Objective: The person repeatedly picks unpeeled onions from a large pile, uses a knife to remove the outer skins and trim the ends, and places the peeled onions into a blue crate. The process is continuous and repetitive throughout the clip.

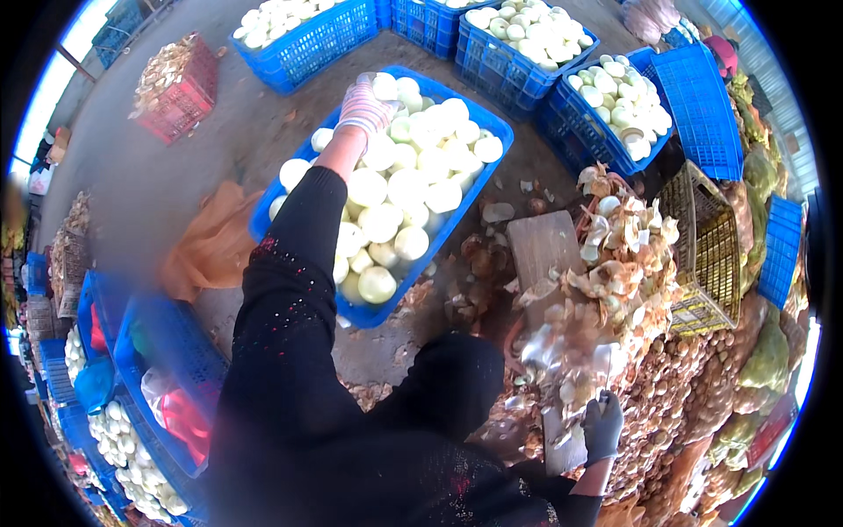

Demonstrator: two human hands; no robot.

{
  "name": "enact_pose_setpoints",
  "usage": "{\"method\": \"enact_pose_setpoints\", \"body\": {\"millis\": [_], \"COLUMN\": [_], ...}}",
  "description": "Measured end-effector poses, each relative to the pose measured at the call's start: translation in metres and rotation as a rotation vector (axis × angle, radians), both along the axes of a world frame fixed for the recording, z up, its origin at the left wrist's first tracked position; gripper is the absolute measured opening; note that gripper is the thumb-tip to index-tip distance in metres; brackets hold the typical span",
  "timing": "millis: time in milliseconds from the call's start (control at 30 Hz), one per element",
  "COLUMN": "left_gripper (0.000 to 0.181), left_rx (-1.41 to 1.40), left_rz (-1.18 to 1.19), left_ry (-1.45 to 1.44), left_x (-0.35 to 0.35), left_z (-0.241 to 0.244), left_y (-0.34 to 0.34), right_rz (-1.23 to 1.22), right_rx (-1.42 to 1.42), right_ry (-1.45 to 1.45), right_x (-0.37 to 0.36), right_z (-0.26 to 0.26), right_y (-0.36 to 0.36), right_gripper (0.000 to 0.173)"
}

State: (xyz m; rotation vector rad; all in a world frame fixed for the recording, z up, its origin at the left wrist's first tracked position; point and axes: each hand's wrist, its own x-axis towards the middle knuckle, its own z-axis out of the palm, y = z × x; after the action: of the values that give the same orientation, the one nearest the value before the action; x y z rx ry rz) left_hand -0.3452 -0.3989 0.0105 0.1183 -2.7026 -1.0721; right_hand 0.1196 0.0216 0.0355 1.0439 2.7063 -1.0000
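My left hand (364,112), in a striped pink-and-white glove, reaches over the far corner of a blue plastic crate (440,260). Its fingers curl against a white peeled onion (384,85). Below it, many more peeled onions (380,222) fill the crate. At the lower right my right hand (602,427), in a dark grey glove, grips what looks like a knife (608,369) with a thin blade pointing away from me. Beside that hand lies a narrow wooden board (561,441). Loose onion skins (622,263) are heaped just beyond it.
Blue crates of peeled onions (527,59) stand along the far side. A red crate of skins (184,99) is at far left. On the right are a yellow crate (705,263), unpeeled onions (665,395) and mesh sacks (764,356). An orange sack (214,240) lies left.
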Motion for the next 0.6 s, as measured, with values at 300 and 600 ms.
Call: {"method": "enact_pose_setpoints", "body": {"millis": [300, 600], "left_gripper": [0.063, 0.048], "left_rx": [-0.219, -0.427], "left_rz": [-0.11, -0.266], "left_ry": [-0.19, -0.256], "left_x": [-0.078, -0.088], "left_z": [-0.04, -0.046], "left_y": [0.049, 0.046], "right_rz": [-0.124, 0.092], "right_rx": [0.032, 0.32], "right_ry": [-0.054, 0.077], "right_x": [-0.019, -0.009], "right_z": [0.011, 0.008], "right_y": [-0.007, -0.001], "right_gripper": [0.029, 0.03]}}
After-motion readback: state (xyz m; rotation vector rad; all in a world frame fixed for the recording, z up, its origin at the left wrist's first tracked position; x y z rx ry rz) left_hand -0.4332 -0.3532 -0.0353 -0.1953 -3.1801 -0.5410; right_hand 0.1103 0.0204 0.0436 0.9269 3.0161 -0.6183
